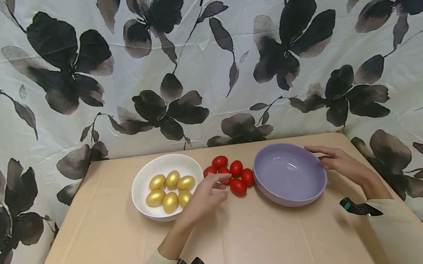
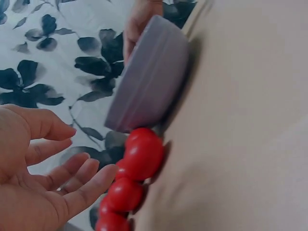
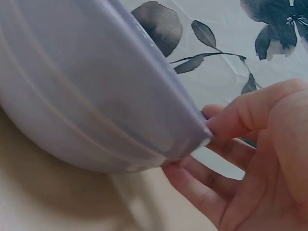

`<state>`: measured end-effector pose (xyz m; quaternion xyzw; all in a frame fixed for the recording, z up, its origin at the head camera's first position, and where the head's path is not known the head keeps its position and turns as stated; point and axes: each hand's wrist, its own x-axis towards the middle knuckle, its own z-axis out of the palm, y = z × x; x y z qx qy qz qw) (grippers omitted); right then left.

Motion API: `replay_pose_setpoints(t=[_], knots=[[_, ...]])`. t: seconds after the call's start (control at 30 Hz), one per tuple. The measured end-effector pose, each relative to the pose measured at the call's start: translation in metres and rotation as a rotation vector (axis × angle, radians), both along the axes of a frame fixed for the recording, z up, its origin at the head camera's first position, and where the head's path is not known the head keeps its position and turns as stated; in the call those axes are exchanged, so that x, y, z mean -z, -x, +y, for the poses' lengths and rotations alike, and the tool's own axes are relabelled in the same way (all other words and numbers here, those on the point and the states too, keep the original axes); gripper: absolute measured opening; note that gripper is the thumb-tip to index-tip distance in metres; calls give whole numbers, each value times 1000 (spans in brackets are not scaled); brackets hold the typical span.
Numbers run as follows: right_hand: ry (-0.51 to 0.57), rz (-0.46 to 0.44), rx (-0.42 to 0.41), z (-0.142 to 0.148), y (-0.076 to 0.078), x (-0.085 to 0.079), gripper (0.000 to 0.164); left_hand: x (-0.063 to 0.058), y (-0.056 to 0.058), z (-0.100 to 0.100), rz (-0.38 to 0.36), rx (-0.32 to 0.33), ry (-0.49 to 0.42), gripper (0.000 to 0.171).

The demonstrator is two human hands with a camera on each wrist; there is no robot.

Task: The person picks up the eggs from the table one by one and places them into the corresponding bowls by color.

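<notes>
My left hand hovers at the near left of a cluster of glossy red eggs, its fingers loosely bent. Nothing shows between those fingers in the left wrist view, where the eggs lie just past the fingertips. To the right of the eggs stands a purple bowl, with no contents visible inside. My right hand holds the bowl's right side. In the right wrist view, its thumb and fingers meet the bowl's rim and outer wall.
A white bowl holding several gold eggs stands left of the red ones, partly behind my left hand. All stand toward the far edge of a light tan table. Behind the table hangs a floral-patterned cloth.
</notes>
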<state>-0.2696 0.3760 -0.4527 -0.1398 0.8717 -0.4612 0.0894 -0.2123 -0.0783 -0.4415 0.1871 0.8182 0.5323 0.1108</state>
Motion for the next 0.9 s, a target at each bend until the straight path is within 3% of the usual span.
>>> replay_pose_setpoints(t=[0.17, 0.43, 0.57, 0.9], knots=[[33, -64, -48, 7, 2, -2, 55, 13, 5, 10, 10, -8, 29, 49], [35, -129, -39, 6, 8, -6, 55, 34, 14, 22, 113, -98, 123, 51], [42, -146, -39, 7, 10, -7, 55, 43, 20, 29, 145, -113, 141, 53], [75, -182, -37, 7, 9, -10, 57, 43, 25, 40, 183, -99, 149, 51]])
